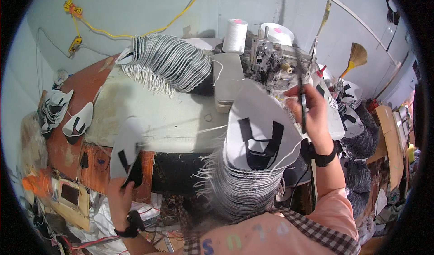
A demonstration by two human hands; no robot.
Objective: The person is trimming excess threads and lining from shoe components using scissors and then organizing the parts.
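My left hand (120, 194) pinches the lower end of a white fabric piece (123, 142) with black patches, shaped like a shoe upper. It is held upright at the left, by the table's front edge. At the right, my right hand (315, 112) is closed round a long, thin dark tool (302, 92), too blurred to name exactly. Between my arms, against my body, rises a thick stack of similar pieces (253, 182) with thread-bound edges and loose white thread ends. Its top piece (261, 128) shows black strips.
Behind the right hand stands a sewing machine (266, 58) with white thread cones (235, 35). Another fanned stack (169, 60) lies on the worktable (117, 101). More pieces sit at the far left (56, 108). Bundles (359, 133) stand at the right, near a hand broom (354, 58).
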